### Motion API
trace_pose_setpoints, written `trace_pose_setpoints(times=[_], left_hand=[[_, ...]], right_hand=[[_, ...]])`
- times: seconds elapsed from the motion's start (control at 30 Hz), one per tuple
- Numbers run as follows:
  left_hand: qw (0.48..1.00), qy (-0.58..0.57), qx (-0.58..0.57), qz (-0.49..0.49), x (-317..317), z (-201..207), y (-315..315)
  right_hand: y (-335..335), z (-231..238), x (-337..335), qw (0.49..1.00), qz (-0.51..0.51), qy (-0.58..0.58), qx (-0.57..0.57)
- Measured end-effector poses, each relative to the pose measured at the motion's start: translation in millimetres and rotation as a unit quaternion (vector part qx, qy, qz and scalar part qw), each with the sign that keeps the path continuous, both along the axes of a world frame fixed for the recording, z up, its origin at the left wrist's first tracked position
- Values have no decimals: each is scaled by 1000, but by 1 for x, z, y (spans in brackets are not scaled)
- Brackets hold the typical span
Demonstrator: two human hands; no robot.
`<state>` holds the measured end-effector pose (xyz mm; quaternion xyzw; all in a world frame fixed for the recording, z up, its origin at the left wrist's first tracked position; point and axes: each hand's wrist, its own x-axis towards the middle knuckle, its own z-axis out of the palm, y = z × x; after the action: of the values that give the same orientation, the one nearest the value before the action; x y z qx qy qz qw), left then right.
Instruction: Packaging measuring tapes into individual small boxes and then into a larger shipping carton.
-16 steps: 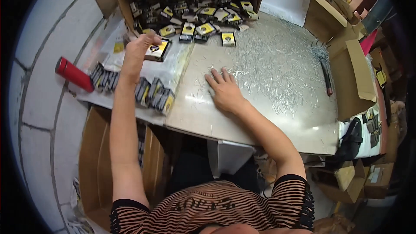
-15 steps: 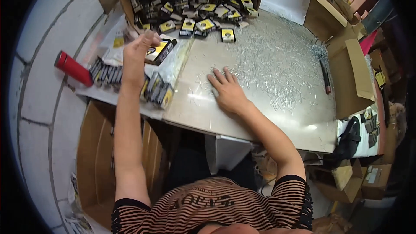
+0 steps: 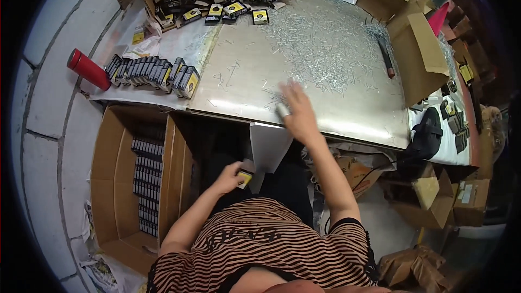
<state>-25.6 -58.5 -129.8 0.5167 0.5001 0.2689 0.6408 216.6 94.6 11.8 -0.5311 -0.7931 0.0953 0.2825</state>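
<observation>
My left hand [image 3: 228,179] is down in front of the table, near my lap. Its fingers are closed on a small black and yellow box [image 3: 245,177], whose upper end blurs. Over the near edge of the metal tabletop [image 3: 228,89], my right hand [image 3: 299,116] has its fingers stretched out and smeared by motion. A pale band shows at its thumb. Just beyond its fingertips lie many loose, thin metal pins or nails [image 3: 325,59]. Whether the hand touches any is hard to see.
A row of upright small boxes [image 3: 152,71] stands at left beside a red flask [image 3: 88,69]. More boxes [image 3: 233,0] are heaped in a carton at the back. Below left, an open carton [image 3: 108,184] holds stacked boxes. A dark-handled tool [image 3: 387,57] lies at right.
My left hand has come from above the tabletop's left side down to my lap with the box. My right hand has drawn back toward the near edge. The view has shifted too.
</observation>
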Motion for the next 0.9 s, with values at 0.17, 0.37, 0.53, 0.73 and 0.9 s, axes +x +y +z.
trace_pose_setpoints(times=[0.17, 0.37, 0.53, 0.73, 0.9], left_hand=[[996, -10, -68, -49, 35, -6, 15], [972, -135, -192, -17, 31, 0, 12], [954, -226, -191, -54, 16, 3, -4], [928, -315, -182, -86, 11, 8, -2], [938, -295, -181, -29, 23, 3, -5]], right_hand=[[2, 10, -4, 956, 59, 198, -208], [-13, -1, -21, 998, 62, 2, 29], [-81, 18, -39, 995, 56, -65, -54], [-138, 26, -11, 989, 92, 66, -98], [-168, -40, -14, 982, 56, 121, -135]])
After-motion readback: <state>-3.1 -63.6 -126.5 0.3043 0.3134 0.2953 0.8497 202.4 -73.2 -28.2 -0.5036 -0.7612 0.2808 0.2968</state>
